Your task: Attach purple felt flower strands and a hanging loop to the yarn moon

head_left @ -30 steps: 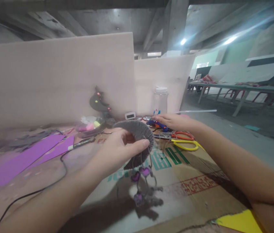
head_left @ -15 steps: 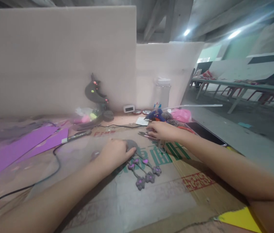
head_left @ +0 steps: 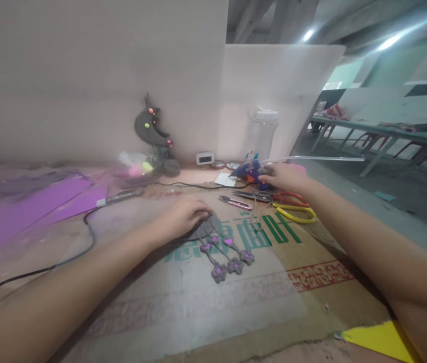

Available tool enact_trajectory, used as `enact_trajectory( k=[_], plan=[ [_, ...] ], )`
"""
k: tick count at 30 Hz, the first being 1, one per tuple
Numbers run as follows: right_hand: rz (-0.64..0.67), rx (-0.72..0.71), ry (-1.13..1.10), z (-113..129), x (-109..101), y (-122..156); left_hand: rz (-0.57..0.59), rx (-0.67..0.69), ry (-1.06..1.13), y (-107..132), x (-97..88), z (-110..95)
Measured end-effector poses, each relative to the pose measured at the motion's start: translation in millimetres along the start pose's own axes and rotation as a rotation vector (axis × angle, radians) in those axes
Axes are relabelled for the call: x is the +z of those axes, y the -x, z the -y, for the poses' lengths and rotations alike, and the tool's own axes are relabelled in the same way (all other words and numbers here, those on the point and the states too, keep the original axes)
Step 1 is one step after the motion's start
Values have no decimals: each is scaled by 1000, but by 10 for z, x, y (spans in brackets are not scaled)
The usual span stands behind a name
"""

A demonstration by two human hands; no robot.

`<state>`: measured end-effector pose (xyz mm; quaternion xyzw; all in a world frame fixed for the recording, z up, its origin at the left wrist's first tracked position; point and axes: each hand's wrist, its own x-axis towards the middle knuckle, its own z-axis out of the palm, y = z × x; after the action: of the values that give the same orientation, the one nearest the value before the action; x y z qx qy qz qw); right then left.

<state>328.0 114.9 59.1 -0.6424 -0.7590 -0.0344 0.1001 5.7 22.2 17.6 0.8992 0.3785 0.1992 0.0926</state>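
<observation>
My left hand [head_left: 185,214] lies palm down on a grey felt piece [head_left: 203,231] on the cardboard sheet [head_left: 258,282], fingers curled over it. From that piece run strings with purple hearts and grey flowers [head_left: 228,259], spread flat toward me. My right hand [head_left: 283,176] is stretched to the back of the table and rests on the blue glue gun [head_left: 249,171], fingers closing round its handle. A long clear glue stick [head_left: 319,159] pokes out to the right of it.
A small pink cutter [head_left: 236,202], red-handled and yellow-handled pliers [head_left: 296,214] lie near the right hand. A black cable [head_left: 84,237], purple foam sheets [head_left: 27,212], a bowl of bright bits [head_left: 137,174], a dark moon figure [head_left: 148,128], a clear jar [head_left: 264,133] and white partition boards stand behind.
The left hand lowered the grey piece with its dangling strings from the air onto the cardboard and now presses on it. The right hand moved from the tools back to the glue gun.
</observation>
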Motion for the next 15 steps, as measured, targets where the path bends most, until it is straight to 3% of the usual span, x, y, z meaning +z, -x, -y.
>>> enact_trajectory(
  k=[8, 15],
  plan=[
    [-35, 21, -141, 177, 289, 13, -55, 50, -32, -14, 162, 72],
    [-130, 57, -210, 229, 129, 34, -53, 80, -91, -23, 155, 79]
  ],
)
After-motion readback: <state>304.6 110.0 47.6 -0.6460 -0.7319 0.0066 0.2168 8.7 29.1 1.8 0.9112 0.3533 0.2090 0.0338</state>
